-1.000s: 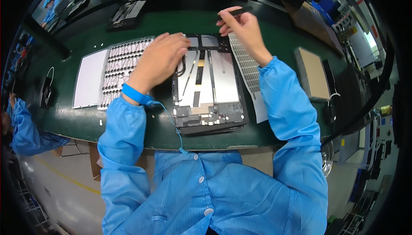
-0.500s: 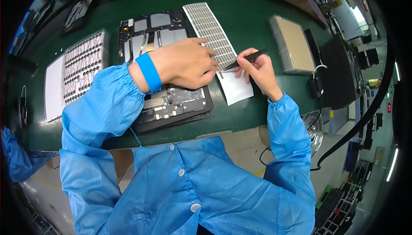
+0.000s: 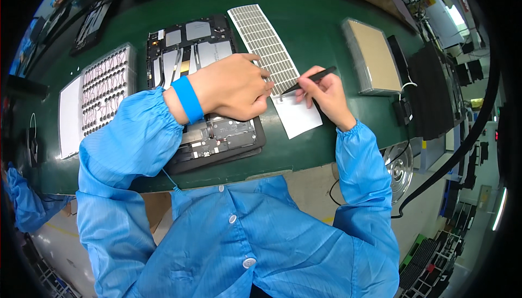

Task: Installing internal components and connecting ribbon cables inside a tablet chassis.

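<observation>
Pinches slim black tool [image 3: 322,74] in right hand [image 3: 330,95], pointing left over label sheet [image 3: 263,39] slanting far-left to near-right; rests left hand [image 3: 234,87] half-open, apparently empty, across its left edge.

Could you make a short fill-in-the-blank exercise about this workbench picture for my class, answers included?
The right hand grips a slim pointed tool coloured ____.
The band at the wrist of the left hand is coloured ____.
The opened device lies to the ____ of the gridded sheet.
Missing words: black; blue; left.
</observation>
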The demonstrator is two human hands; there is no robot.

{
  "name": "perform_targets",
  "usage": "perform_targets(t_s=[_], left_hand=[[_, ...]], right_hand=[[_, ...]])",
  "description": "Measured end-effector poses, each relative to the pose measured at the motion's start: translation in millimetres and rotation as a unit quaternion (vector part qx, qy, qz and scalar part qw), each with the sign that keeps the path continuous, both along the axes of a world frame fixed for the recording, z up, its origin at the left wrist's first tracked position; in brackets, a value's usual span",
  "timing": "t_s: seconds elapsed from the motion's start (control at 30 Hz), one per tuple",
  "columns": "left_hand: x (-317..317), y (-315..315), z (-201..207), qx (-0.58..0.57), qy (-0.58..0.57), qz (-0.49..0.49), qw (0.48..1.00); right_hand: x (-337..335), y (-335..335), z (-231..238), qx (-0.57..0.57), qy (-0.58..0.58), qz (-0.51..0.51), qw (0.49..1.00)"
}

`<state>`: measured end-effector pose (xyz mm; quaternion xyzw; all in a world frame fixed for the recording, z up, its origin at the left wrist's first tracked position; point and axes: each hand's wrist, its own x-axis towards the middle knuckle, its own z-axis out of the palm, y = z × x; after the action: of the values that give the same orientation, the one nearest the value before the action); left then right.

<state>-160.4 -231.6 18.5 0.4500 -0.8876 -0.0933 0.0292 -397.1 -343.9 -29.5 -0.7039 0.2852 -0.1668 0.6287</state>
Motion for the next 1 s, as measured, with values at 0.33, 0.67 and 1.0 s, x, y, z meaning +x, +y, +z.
perform_targets(t_s=[0.33, 0.67, 1.0], left_hand=[[62.7, 55.0, 39.0, -0.150, 0.211, 0.214, 0.942], [81.1, 48.4, -5.2, -0.241, 0.253, 0.311, 0.884], [86.0, 46.5, -6.9, -0.271, 0.201, 0.288, 0.896]], right_hand=[[88.9, -11.2, 40.2, -0.012, -0.163, -0.075, 0.984], [173.6, -36.6, 23.7, -0.045, -0.144, 0.000, 0.989], [175.7, -31.1, 21.1, -0.052, -0.134, -0.001, 0.990]])
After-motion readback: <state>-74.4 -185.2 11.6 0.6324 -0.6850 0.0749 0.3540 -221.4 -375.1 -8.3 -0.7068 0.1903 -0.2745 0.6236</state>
